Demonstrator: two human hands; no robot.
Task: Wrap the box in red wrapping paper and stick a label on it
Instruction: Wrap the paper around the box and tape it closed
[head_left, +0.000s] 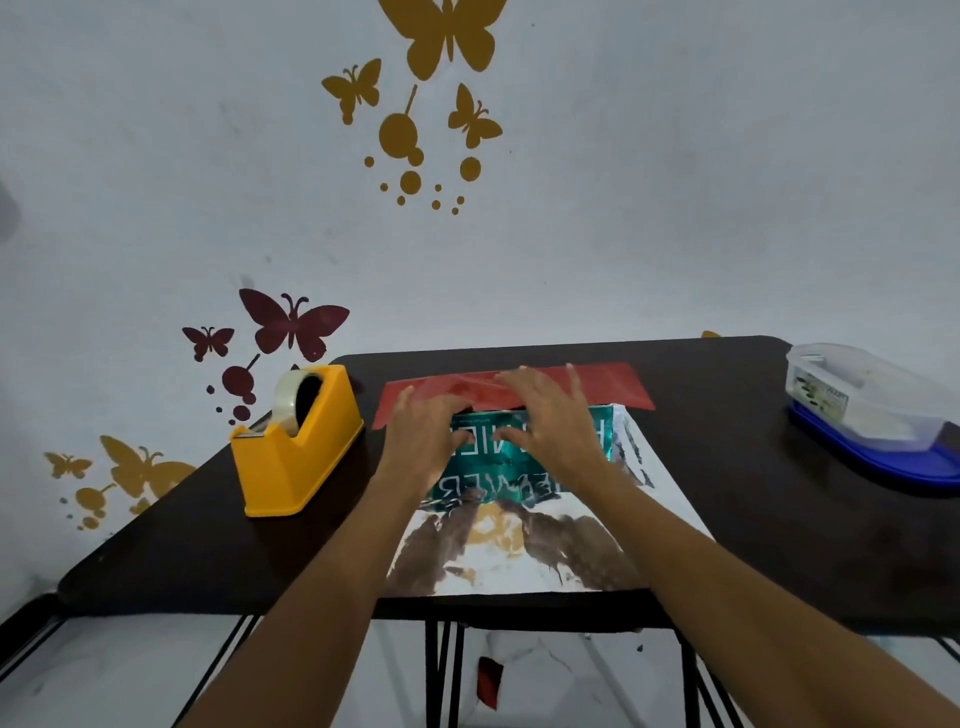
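The left hand (422, 434) and the right hand (551, 422) lie flat with wide fingers, pressing the red wrapping paper (608, 385) down onto the green box (501, 483)

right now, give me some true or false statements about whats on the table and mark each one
1. The left hand and right hand both rest on top of the box. True.
2. The tape dispenser stands left of the box. True.
3. The tape dispenser is blue. False: it is yellow.
4. The red paper covers the whole box. False: it laps only the far top edge, and teal still shows.
5. The plastic container sits left of the box. False: it is to the right.
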